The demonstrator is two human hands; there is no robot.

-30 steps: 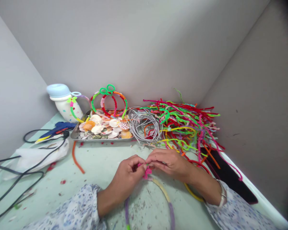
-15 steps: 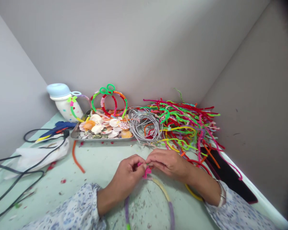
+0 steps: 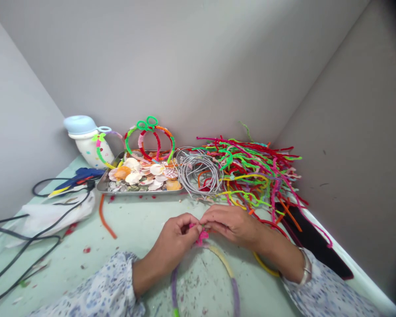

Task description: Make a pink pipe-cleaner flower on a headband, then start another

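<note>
Between my hands is a bright pink pipe-cleaner shape point(image 3: 203, 238), sitting at the top of a pipe-cleaner-wrapped hoop point(image 3: 225, 259) in cream, purple and green. My left hand point(image 3: 176, 240) pinches the pink shape from the left, thumb and forefinger pressed together. Fingertips of my right hand point(image 3: 232, 224) meet them from the other side, closed over a small bit with some orange showing beneath; what exactly they pinch is mostly hidden. The hoop's lower part runs out of the picture.
Behind my hands stand a metal tray point(image 3: 138, 192) of shells, finished-looking wrapped hoops point(image 3: 158, 141) and a grey wire coil point(image 3: 201, 174). A pipe-cleaner heap point(image 3: 251, 163) fills the right. Leftward are a bottle point(image 3: 90, 145), pliers point(image 3: 74, 178), a black cable point(image 3: 23, 237) and an orange pipe cleaner point(image 3: 105, 220).
Almost nothing differs. The fingertips of my right hand have shifted very slightly left, and both hands stay pinched together at the pink shape.
</note>
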